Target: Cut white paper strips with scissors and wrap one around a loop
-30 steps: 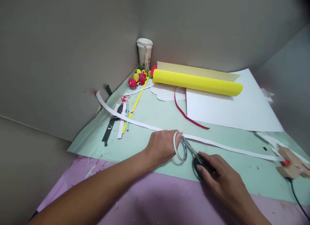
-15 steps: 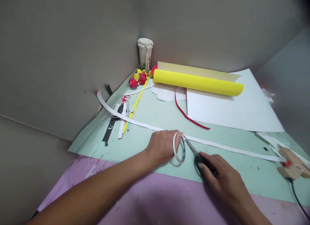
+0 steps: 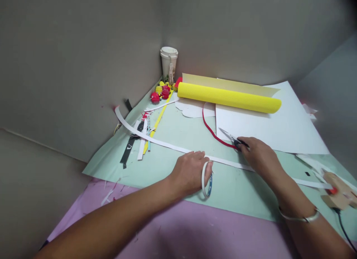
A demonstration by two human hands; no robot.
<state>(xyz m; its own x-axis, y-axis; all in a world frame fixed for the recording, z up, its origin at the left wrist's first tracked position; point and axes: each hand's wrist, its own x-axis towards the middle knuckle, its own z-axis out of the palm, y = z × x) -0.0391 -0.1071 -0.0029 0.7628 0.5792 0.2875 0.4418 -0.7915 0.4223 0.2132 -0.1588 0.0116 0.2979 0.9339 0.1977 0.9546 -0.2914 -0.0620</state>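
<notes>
My left hand (image 3: 192,171) is closed on a thin roll of tape (image 3: 205,185), white outside with a blue-printed inner core. The roll stands on edge by the thumb, and the hand rests against a long white paper strip (image 3: 167,146) that crosses the mat. In my right hand (image 3: 259,154) is a pair of scissors (image 3: 230,136) with dark handles, the fingers closed round them. Their blades point left, above the edge of a white sheet (image 3: 290,132) and close to a curved red strip (image 3: 209,127). The right forearm covers part of the white strip.
A yellow corrugated roll (image 3: 228,98) lies across the white sheet. At the back corner stands a lidded cup (image 3: 169,60), with small red and yellow balls (image 3: 160,95) before it. Paper and tape scraps (image 3: 134,143) lie left. A glue gun-like tool (image 3: 336,188) with a cord sits right.
My right hand has lifted the scissors away from the tape and moved them up and farther back, toward the red strip. My left hand stays nearly in place with the tape roll.
</notes>
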